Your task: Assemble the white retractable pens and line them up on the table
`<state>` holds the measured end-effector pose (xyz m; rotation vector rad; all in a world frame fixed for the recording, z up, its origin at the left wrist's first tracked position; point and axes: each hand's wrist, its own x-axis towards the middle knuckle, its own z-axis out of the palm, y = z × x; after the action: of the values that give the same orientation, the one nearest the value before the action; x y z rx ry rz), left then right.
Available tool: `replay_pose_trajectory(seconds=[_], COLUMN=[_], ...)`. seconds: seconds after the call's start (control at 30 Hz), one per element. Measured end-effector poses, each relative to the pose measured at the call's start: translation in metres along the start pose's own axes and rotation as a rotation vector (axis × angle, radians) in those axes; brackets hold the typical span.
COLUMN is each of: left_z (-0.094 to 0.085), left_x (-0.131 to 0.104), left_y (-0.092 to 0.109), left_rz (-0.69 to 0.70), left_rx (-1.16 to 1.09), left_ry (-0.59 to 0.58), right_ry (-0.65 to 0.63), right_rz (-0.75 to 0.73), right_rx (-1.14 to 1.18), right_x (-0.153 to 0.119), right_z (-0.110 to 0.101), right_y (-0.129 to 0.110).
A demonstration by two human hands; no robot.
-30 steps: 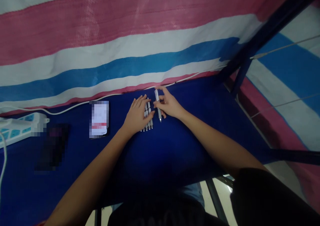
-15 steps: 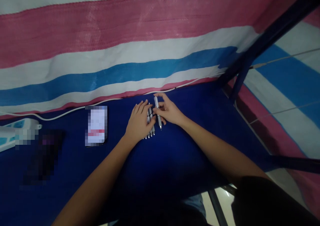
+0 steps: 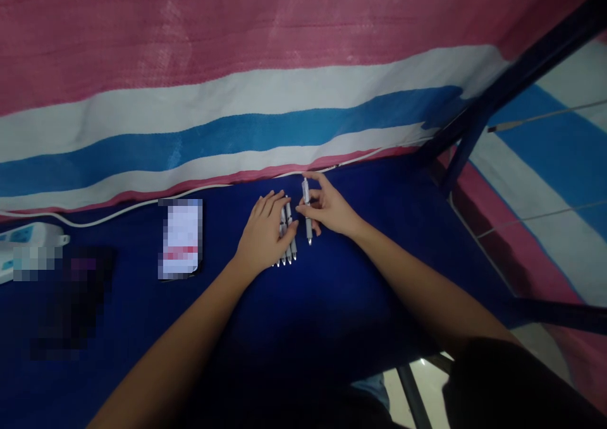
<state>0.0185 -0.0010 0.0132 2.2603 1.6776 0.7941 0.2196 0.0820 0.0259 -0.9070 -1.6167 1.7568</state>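
Note:
Several grey-and-white pens (image 3: 293,249) lie side by side on the dark blue tabletop (image 3: 303,309), tips toward me. Over them rests my left hand (image 3: 258,232), its fingers stretched out flat and its thumb along the right side of the row; it hides most of the pens. Just to the right, my right hand (image 3: 336,211) is closed on a single pen (image 3: 309,229) of the same look. That pen is nearly upright in the view, tip toward me, with the index finger at its far end. A small gap separates it from the row.
Left of my hands lies a blurred white-and-red item (image 3: 181,236). Farther left are a blurred dark object (image 3: 78,296) and a white-and-blue power strip (image 3: 35,242). A white cable (image 3: 123,215) runs along the back edge, below the striped sheet (image 3: 237,132). A dark frame post (image 3: 535,56) stands right.
My right hand has moved slightly right with its pen, widening the gap to the row. My left hand stays over the other pens. The view has shifted slightly.

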Motion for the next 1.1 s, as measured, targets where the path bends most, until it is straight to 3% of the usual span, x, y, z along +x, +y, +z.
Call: replay_pose_trajectory(seconds=[0.33,0.83,1.1], left_z=[-0.0012,0.0022,0.0041], left_x=[-0.0001,-0.0008,-0.0019], left_y=[0.0001,-0.0031,-0.0045], left_rz=[0.000,0.006,0.003], left_rx=[0.006,0.019,0.030], left_ry=[0.002,0.016,0.007], right_ry=[-0.099,-0.021,0.048], right_rz=[-0.026,-0.035,-0.025], right_rx=[-0.080,-0.041,-0.141], right_x=[-0.0004,-0.0005,-0.0050], right_z=[-0.0022,0.0013,0.0053], right_y=[0.0044,0.0042,-0.0007])
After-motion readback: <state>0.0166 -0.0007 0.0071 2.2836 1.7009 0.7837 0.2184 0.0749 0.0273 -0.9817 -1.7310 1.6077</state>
